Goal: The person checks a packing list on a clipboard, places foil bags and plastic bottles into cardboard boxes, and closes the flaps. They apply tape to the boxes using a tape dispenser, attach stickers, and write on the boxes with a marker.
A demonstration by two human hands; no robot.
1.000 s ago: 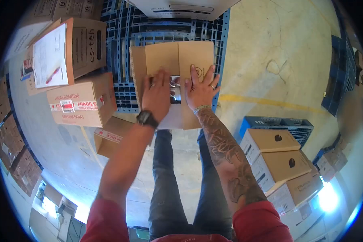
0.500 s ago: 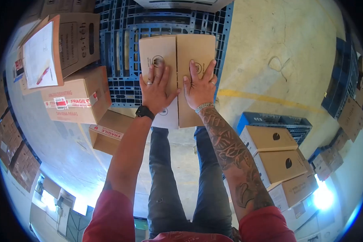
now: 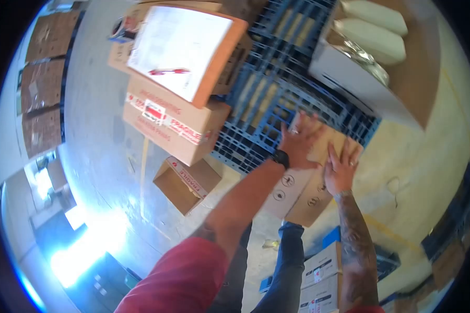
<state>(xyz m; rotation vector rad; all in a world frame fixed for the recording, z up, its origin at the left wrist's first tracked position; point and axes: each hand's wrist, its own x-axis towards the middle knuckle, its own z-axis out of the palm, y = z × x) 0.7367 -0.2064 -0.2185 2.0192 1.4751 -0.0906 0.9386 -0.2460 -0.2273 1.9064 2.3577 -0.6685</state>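
Observation:
A closed brown cardboard box [image 3: 302, 195] stands in front of my legs, beside the blue plastic pallet [image 3: 234, 148], its printed side facing me. Spread across the box's top, near the far left, is my left hand [image 3: 301, 142], wearing a ring and a dark wrist watch. My right hand [image 3: 340, 171] lies on the top at the right edge, fingers apart. Both hands press flat on the cardboard without wrapping round it. My palms and fingers cover part of the top.
A FRAGILE-taped carton [image 3: 169, 128] stands left, under a board with white paper [image 3: 180, 47] and a red pen [image 3: 168, 71]. Nearby is an open small box [image 3: 180, 190]. An open carton [image 3: 344, 70] holding white bags [image 3: 373, 39] is far right. Stacked boxes [image 3: 321, 281] stand behind me.
The view has turned, so the box appears further right and slanted, with its printed side showing. The open carton's contents came into view. Both hands remain on the box.

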